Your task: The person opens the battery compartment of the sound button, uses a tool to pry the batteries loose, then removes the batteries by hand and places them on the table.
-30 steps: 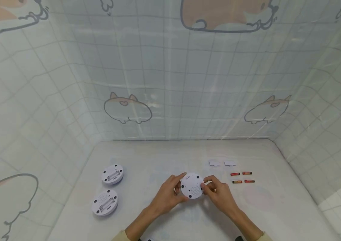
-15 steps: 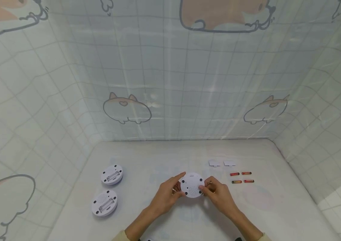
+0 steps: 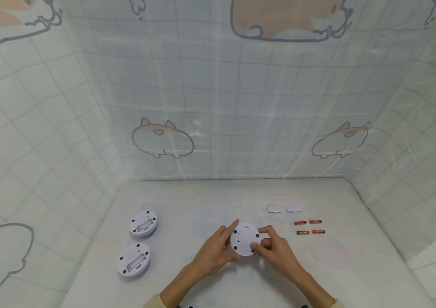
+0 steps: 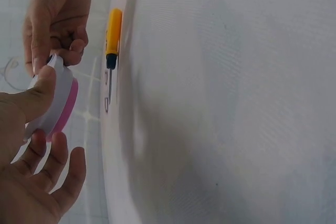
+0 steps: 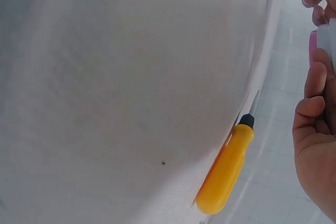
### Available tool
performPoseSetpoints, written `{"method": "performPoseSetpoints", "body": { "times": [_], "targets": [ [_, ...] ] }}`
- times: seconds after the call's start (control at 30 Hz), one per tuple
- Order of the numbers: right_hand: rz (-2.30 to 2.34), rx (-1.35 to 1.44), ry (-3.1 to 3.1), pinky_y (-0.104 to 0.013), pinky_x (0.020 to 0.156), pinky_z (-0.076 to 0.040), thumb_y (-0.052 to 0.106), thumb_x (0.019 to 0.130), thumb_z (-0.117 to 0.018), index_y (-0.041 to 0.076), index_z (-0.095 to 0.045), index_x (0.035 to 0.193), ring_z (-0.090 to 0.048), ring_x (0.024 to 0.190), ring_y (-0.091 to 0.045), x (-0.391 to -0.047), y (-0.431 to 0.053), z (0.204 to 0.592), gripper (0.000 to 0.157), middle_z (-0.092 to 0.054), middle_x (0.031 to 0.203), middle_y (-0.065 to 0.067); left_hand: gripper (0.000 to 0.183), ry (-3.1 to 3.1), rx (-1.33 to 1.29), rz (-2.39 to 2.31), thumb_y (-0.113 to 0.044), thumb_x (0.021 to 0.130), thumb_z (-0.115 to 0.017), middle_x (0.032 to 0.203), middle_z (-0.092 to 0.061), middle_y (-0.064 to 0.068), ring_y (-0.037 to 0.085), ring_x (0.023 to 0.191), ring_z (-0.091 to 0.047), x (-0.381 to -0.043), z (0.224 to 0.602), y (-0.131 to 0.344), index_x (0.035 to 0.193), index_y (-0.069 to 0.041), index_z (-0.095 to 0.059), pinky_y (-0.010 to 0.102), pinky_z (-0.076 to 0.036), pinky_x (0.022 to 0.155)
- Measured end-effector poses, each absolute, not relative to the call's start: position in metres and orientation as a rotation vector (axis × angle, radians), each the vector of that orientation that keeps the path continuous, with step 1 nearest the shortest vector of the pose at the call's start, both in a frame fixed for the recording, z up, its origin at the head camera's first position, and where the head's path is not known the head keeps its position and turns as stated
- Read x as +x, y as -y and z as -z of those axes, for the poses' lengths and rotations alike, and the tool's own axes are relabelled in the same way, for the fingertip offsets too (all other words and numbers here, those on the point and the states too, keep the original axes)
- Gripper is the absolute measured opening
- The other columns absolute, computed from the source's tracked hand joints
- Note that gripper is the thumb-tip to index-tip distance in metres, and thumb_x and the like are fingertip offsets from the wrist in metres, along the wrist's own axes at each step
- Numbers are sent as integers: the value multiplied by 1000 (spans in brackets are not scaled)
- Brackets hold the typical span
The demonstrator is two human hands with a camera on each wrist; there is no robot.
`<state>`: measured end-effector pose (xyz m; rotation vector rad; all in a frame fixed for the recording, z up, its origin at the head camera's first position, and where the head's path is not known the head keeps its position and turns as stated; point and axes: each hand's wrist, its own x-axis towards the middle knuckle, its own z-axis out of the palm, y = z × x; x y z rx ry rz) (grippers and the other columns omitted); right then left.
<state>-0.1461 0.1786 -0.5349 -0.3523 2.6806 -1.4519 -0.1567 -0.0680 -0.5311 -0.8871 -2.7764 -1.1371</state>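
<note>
You are holding a round white plastic device [image 3: 244, 235], black-footed and dotted with small holes, in front of you and between your hands, so neither is standing nearer: your left hand [image 3: 215, 251] is gripping its left rim between thumb and fingers, and your right hand [image 3: 278, 253] is pinching its lower right rim, thumb lying on the holed face. Being round, the device is offering no long axis; that face is tilting up toward your head, and the left wrist view is showing its pink side turned away from your left thumb. It appears to be hanging above the white surface [image 3: 187, 201]. Four red-and-black cylindrical batteries [image 3: 302, 232] are lying to the right of your right hand, long axes running side to side, with two thin white rectangular covers [image 3: 274, 208] lying farther back and left of them. Two white dome-shaped plastic units [image 3: 134, 266] are sitting well apart on your left, their long slots slanting, leaving room between. The back edge is running well beyond your fingers, below a dog-printed wall [image 3: 210, 107].
</note>
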Motion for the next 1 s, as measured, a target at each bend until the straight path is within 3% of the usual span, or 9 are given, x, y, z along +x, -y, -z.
{"method": "performPoseSetpoints", "body": {
  "times": [0.33,0.57,0.9,1.0],
  "targets": [
    [1367,-343,-2791,-21,55,-42,40,91,-74,24,-61,117,-50,61,-4,-146,-176,534,33,-61,71,13,102,2833,-852,946,-41,73,-89,91,-50,-11,2,73,-44,-152,531,66,158,-30,-33,20,-39,61],
    [1349,-359,-2822,-21,53,-40,36,90,-76,21,-64,115,-47,61,-4,-146,-176,536,32,-58,72,12,101,2870,-845,875,-47,73,-88,90,-51,-13,2,72,-45,-152,533,66,157,-32,-33,20,-39,59],
    [1370,-387,-2845,-21,58,-42,34,87,-79,19,-56,112,-49,64,-3,-147,-177,538,38,-62,76,14,90,2774,-791,985,-27,74,-90,93,-57,-13,1,73,-47,-157,536,66,150,-19,-44,20,-42,62],
    [1399,-416,-2822,-22,57,-42,33,85,-81,21,-54,124,-50,62,-3,-148,-178,537,49,-62,74,14,80,2762,-776,1031,-24,77,-88,91,-61,-15,-1,70,-48,-157,534,68,147,-19,-48,19,-42,63]
  ]
}}
